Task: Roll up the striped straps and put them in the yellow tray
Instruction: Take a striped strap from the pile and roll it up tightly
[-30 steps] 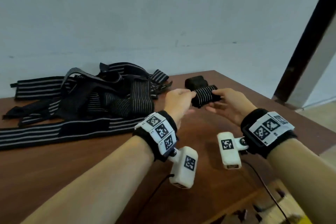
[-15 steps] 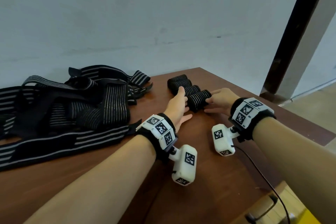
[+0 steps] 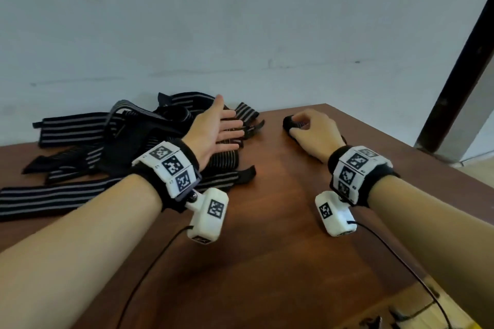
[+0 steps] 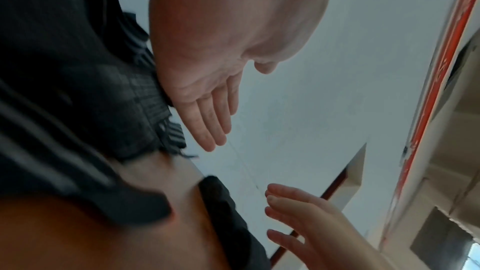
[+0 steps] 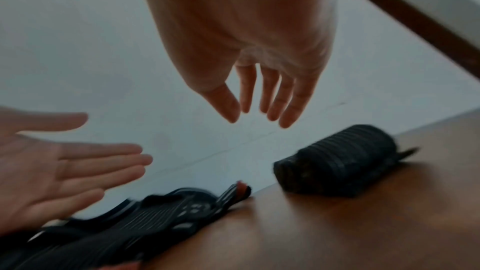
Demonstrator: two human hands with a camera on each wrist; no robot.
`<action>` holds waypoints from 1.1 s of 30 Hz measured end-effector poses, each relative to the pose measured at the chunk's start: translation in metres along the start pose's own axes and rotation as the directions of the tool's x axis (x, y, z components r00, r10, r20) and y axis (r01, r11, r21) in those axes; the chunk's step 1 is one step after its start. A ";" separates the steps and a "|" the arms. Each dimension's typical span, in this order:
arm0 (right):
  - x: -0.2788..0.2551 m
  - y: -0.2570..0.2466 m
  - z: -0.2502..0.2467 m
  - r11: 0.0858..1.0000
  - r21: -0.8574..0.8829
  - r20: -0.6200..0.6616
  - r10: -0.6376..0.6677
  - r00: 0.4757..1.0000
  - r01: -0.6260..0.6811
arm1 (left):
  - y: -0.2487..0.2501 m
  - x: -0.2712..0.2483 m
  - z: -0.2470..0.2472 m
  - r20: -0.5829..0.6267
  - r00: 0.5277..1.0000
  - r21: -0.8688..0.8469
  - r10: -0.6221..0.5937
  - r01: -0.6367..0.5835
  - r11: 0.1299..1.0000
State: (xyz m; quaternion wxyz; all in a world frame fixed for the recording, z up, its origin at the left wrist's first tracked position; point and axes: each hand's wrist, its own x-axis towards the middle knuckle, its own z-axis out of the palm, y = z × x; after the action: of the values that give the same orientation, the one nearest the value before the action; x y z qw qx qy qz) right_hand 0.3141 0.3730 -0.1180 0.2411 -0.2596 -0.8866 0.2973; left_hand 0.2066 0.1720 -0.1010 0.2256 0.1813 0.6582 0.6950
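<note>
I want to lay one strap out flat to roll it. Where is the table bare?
The table is bare in front, between the loose strap pile and the right edge, nearer than the rolled straps. Only wrist-camera cables cross it. The far left is crowded with tangled straps under the left hand.

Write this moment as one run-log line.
left hand: open, above loose straps | right hand: open, above rolled straps | table: holds both | tray: no rolls visible

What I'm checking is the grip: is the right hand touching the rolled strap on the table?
Apart. The right wrist view shows pale wall between the straight fingers of the right hand and the rolled strap on the table.
</note>
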 end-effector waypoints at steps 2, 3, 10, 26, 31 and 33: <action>-0.006 -0.026 0.028 0.999 -0.018 0.155 -0.046 0.987 0.050 | 0.007 -0.011 -0.033 -0.079 0.997 0.026 0.021 -0.019 0.999; -0.008 -0.038 0.042 0.998 -0.034 0.232 -0.044 0.972 0.054 | 0.010 -0.017 -0.050 -0.112 0.993 0.030 0.026 -0.023 0.999; -0.020 -0.118 0.110 0.977 -0.119 0.407 -0.115 0.906 0.177 | 0.020 -0.071 -0.153 -0.252 0.967 0.009 0.031 -0.030 1.000; 0.002 -0.190 0.063 0.838 0.469 -0.113 -0.257 0.960 0.280 | 0.015 -0.097 -0.171 -0.053 0.995 -0.140 -0.088 0.080 0.987; -0.040 -0.227 0.043 0.597 0.802 0.289 -0.341 0.894 -0.031 | 0.011 -0.088 -0.149 0.200 0.976 -0.377 -0.080 0.152 0.914; -0.053 -0.221 0.054 0.740 0.672 0.418 -0.344 0.841 -0.031 | 0.012 -0.088 -0.140 0.165 0.986 -0.443 -0.017 0.089 0.892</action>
State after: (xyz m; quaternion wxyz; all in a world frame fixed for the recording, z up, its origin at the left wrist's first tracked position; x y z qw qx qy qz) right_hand 0.2525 0.1672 -0.0263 0.0944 0.0097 -0.7754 0.6243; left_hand 0.2021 0.0066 -0.0941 0.3311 0.1602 0.4651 0.8052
